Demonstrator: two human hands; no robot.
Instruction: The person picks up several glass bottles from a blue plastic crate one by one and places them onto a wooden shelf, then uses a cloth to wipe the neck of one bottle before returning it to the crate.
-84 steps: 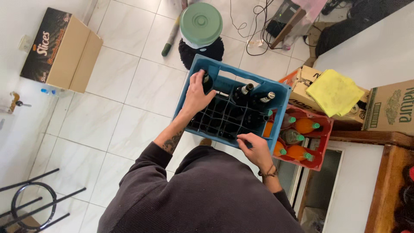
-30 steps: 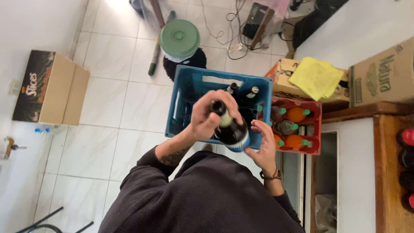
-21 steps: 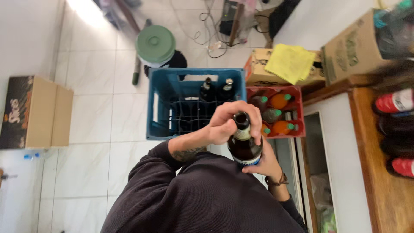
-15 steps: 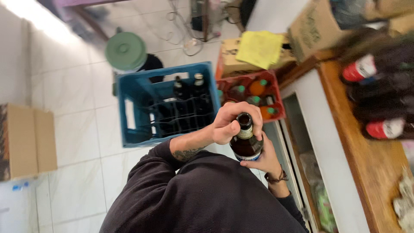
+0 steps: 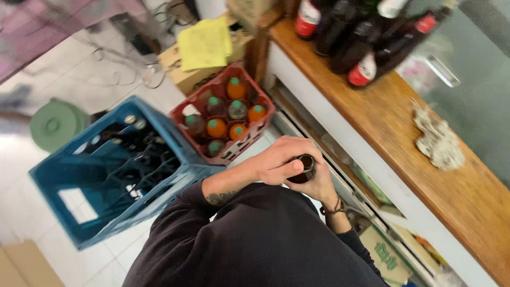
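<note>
Both hands have the dark brown glass bottle upright at chest level: left hand fingers wrapped round its neck, right hand cupped underneath, just short of the wooden counter, blue plastic crate down left.

Both hands grip dark bottle nr red crate.
</note>
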